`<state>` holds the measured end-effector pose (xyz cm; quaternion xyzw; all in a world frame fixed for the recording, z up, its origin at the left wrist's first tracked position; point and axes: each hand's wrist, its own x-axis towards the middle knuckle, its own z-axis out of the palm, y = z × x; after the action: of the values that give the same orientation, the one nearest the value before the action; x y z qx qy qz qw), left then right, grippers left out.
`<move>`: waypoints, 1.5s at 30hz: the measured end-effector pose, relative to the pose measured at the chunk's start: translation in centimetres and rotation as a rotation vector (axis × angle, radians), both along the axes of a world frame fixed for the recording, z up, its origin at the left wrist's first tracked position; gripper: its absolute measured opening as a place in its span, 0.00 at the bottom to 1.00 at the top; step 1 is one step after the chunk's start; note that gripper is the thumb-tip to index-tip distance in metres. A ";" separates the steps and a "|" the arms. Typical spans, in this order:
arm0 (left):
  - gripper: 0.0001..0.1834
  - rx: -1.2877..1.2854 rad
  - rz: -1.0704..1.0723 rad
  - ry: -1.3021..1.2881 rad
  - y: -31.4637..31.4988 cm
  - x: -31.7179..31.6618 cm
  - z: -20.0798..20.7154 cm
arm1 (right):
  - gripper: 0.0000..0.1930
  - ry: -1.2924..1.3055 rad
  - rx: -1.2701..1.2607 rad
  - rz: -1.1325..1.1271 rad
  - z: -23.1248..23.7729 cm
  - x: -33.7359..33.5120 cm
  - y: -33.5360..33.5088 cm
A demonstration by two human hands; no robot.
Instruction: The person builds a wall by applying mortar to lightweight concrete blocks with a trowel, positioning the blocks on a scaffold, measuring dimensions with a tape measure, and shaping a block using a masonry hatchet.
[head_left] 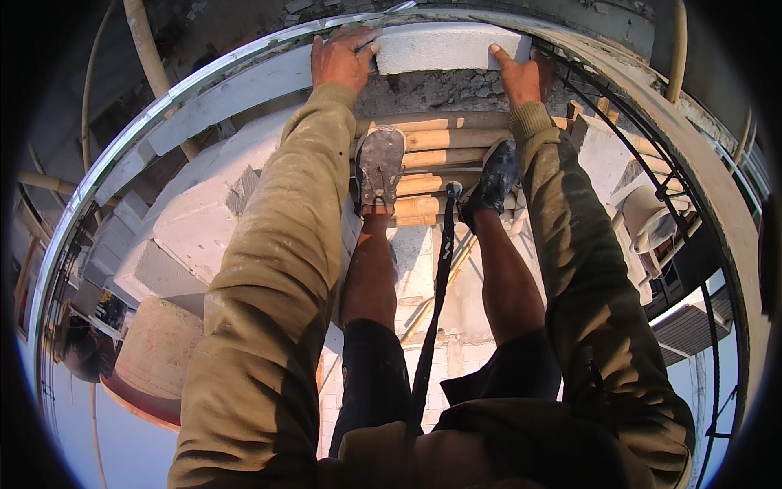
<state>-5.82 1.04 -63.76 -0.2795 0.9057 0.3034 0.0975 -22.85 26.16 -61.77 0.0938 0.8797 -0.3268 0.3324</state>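
Observation:
A pale aerated concrete block (448,47) lies lengthwise across the top of the view, on the rough grey edge of a wall. Its left end is under my left hand (342,59), with the thumb along the near face and the fingers over the far side. At the opposite end, my right hand (524,77) grips the corner, thumb on top. The fingers of that hand are partly in shadow. A row of similar blocks (236,88) continues to the left of the held one, along the wall.
My shoes stand on a bamboo pole platform (440,159). Large white blocks (199,216) are stacked at left, above a round tub (155,350). A long metal strip (122,138) curves past the wall. Dark steel bars (652,155) run along the right, near a bucket (643,216).

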 end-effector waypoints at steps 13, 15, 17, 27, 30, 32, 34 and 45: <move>0.17 -0.013 0.012 -0.017 -0.1 -0.7 -1.1 | 0.41 0.144 0.028 0.154 -2.5 -0.9 1.6; 0.17 -0.050 0.020 -0.002 0.0 -0.5 -0.8 | 0.42 0.155 0.007 0.122 -1.4 -0.5 -0.1; 0.20 -0.013 -0.006 -0.026 0.5 -2.1 0.3 | 0.42 0.271 0.055 0.121 -0.8 -0.3 1.0; 0.07 0.388 0.550 0.084 10.5 2.6 22.5 | 0.24 -0.051 -0.069 0.005 23.2 14.1 8.2; 0.06 0.585 0.493 -0.182 13.9 9.5 28.8 | 0.16 -0.211 0.099 0.301 36.2 16.4 8.1; 0.08 0.661 0.425 -0.125 16.1 11.4 34.0 | 0.13 -0.231 0.038 0.345 43.1 17.8 10.2; 0.15 0.736 0.325 -0.145 16.8 12.6 39.4 | 0.15 -0.128 -0.051 0.539 49.0 18.5 11.5; 0.17 0.707 -0.546 -0.206 15.1 20.3 53.2 | 0.12 -0.436 0.061 0.486 64.7 17.9 15.4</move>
<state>14.49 16.15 -10.52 -0.0087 0.7726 0.5277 0.3530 -4.94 41.55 2.91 -0.0414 0.7939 -0.1836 0.5782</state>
